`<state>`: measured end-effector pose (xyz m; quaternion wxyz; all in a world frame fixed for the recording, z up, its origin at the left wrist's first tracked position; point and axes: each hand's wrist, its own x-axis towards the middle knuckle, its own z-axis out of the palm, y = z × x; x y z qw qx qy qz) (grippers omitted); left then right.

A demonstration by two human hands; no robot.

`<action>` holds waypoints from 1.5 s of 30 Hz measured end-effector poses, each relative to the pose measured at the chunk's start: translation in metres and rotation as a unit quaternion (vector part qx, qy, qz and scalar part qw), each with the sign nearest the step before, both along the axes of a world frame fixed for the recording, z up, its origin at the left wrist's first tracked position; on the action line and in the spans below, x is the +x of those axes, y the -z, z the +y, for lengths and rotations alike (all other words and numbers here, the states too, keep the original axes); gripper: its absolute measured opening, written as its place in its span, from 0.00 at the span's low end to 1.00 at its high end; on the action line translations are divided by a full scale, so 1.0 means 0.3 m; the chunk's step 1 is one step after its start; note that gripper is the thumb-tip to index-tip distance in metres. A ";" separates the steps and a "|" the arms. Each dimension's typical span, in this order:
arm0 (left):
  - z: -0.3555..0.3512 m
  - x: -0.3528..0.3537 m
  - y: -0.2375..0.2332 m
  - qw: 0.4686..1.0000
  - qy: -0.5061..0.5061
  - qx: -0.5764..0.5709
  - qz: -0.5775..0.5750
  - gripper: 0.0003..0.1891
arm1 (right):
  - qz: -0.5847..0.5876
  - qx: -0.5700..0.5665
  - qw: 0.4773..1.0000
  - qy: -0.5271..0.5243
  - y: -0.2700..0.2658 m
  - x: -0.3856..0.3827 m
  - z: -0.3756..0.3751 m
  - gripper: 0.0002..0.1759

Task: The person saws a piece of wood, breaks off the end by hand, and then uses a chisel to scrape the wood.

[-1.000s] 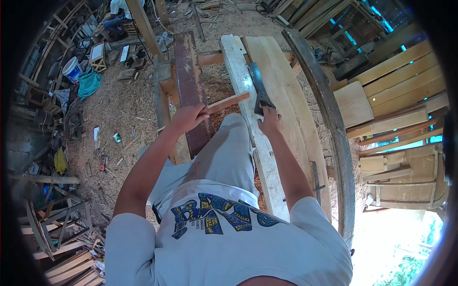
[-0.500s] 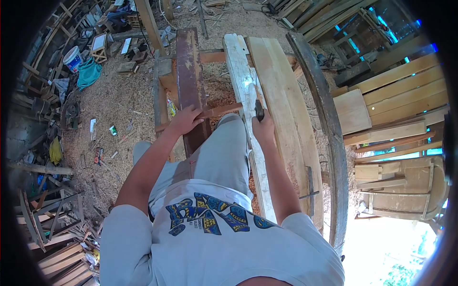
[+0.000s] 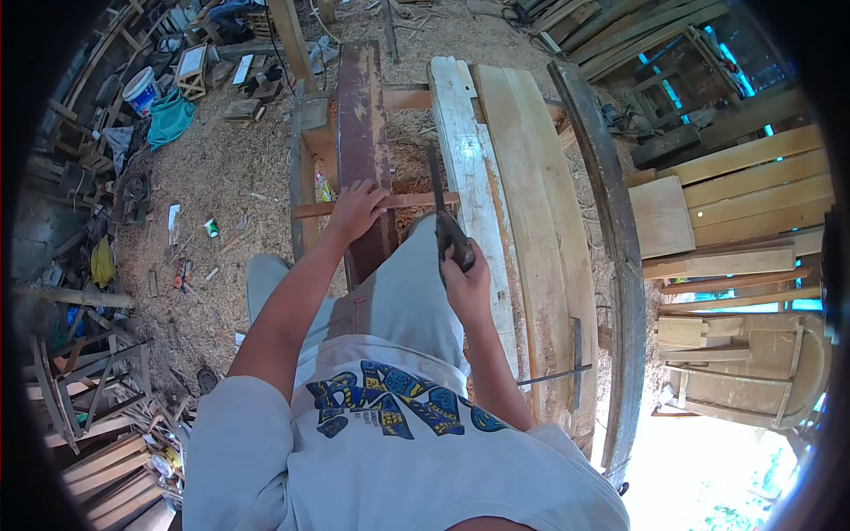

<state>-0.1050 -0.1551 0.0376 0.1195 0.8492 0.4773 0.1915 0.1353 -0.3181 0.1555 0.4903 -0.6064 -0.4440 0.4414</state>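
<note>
My left hand (image 3: 359,211) grips a narrow wooden strip (image 3: 416,200) and presses it down on a dark reddish-brown plank (image 3: 361,115). The strip lies crosswise, its right end reaching the edge of a white-painted plank (image 3: 460,155). In my right hand (image 3: 467,281) is a handsaw (image 3: 452,239), held by its dark handle. Its thin blade points away from me and overlaps the strip near its right end in this view. My knee is under the strip's right part, between the two planks.
Pale boards (image 3: 527,159) lie right of the white plank, with a metal square-like tool (image 3: 575,365) on them. A long dark beam (image 3: 611,221) runs beyond. Sawdust covers the floor; a bucket (image 3: 141,92) and teal cloth (image 3: 170,119) are at left.
My right hand has moved left and toward me, bringing the saw from over the white plank to the strip's right end. My left hand stays on the strip, shifted slightly right.
</note>
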 end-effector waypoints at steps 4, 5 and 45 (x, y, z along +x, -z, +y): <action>0.011 0.017 -0.006 0.999 0.011 0.011 -0.046 0.19 | -0.006 -0.006 0.999 0.050 -0.018 0.038 -0.034 0.05; 0.015 0.024 -0.013 0.998 -0.002 -0.008 -0.069 0.19 | -0.007 -0.006 0.998 0.054 -0.023 0.049 -0.039 0.05; 0.218 0.323 0.089 0.940 -0.301 0.027 0.158 0.32 | -0.081 -0.112 0.990 0.002 -0.065 0.068 -0.062 0.13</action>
